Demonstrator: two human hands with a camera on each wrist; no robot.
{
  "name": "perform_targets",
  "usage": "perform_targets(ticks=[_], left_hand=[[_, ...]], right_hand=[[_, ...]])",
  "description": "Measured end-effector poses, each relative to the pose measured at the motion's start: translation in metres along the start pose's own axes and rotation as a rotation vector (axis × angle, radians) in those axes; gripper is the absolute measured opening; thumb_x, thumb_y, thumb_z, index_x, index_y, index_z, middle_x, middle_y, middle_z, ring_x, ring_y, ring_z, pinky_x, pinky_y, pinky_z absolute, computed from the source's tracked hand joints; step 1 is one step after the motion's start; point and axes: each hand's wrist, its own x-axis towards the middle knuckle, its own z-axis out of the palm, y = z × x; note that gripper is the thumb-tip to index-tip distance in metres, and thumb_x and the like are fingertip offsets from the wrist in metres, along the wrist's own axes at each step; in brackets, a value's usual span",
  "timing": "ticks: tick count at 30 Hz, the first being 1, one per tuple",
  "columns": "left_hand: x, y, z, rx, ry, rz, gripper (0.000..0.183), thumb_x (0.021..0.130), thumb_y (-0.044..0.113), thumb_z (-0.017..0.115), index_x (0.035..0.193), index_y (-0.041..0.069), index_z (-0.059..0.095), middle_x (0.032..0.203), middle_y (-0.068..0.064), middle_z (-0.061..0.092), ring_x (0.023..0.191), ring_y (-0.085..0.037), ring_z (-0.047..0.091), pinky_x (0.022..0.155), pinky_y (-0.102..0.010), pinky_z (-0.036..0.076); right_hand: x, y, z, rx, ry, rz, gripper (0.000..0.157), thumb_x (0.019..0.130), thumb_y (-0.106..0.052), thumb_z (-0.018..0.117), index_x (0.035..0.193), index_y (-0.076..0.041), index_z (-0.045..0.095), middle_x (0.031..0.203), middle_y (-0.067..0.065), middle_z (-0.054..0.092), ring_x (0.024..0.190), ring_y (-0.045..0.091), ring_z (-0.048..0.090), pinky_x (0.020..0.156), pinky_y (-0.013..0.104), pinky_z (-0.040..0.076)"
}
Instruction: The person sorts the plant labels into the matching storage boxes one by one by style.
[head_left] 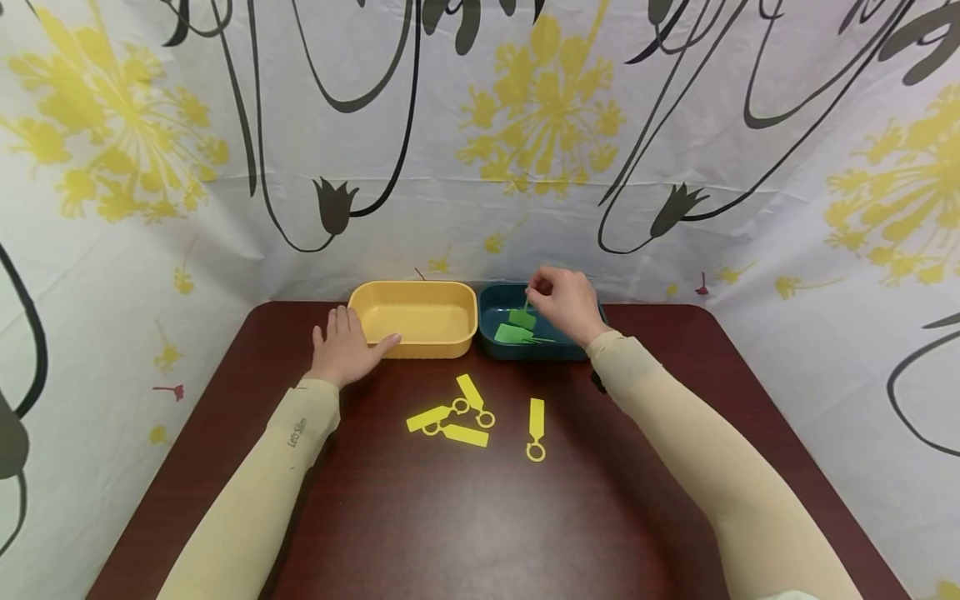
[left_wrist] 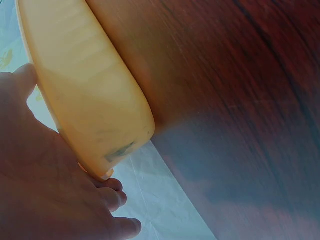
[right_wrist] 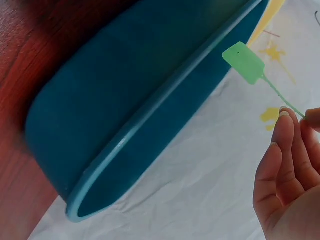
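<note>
Right hand (head_left: 566, 302): I had its fingertips (right_wrist: 284, 125) pinched on the stem (right_wrist: 280, 95) of a green tag (right_wrist: 244, 62), which hung flat end down over the blue bin (right_wrist: 90, 100). Head view put it by other green tags (head_left: 513, 334) lying in that bin; I could not count those, nor tell whether the held one touched them. Left hand (head_left: 347, 348): I logged it as spread and gripping nothing, thumb (left_wrist: 25, 82) against the front rim of the yellow bin (head_left: 420, 318), fingers along its left end. Both bins stood side by side at the table's (head_left: 465, 517) far edge, yellow on the left. Nearer the camera, four yellow tags (head_left: 537, 417) with ring ends lay there: three close together, one apart to the right.
</note>
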Motion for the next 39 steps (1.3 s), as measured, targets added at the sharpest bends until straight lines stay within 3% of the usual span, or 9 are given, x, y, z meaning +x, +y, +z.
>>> perform_targets(ticks=[19,39], left_hand=[[-0.002,0.002,-0.001,0.000,0.003,0.008,0.122,0.088,0.082,0.040,0.155,-0.012,0.000,0.162,-0.034,0.003,0.149,-0.049,0.000,0.112,-0.071,0.000],[-0.001,0.001,-0.002,0.002,-0.006,-0.004,0.123,0.088,0.083,0.039,0.155,-0.012,-0.002,0.162,-0.034,0.001,0.149,-0.049,-0.002,0.112,-0.071,-0.002]], right_hand=[[0.009,0.031,0.016,-0.100,-0.026,0.016,0.007,0.095,-0.025,0.068,0.090,-0.021,0.071,0.079,-0.004,0.066,0.066,0.016,0.058,0.061,0.039,0.048],[0.005,0.052,0.023,-0.151,-0.068,0.107,0.012,0.097,-0.026,0.065,0.097,-0.018,0.074,0.084,0.000,0.068,0.069,0.020,0.060,0.063,0.042,0.050]])
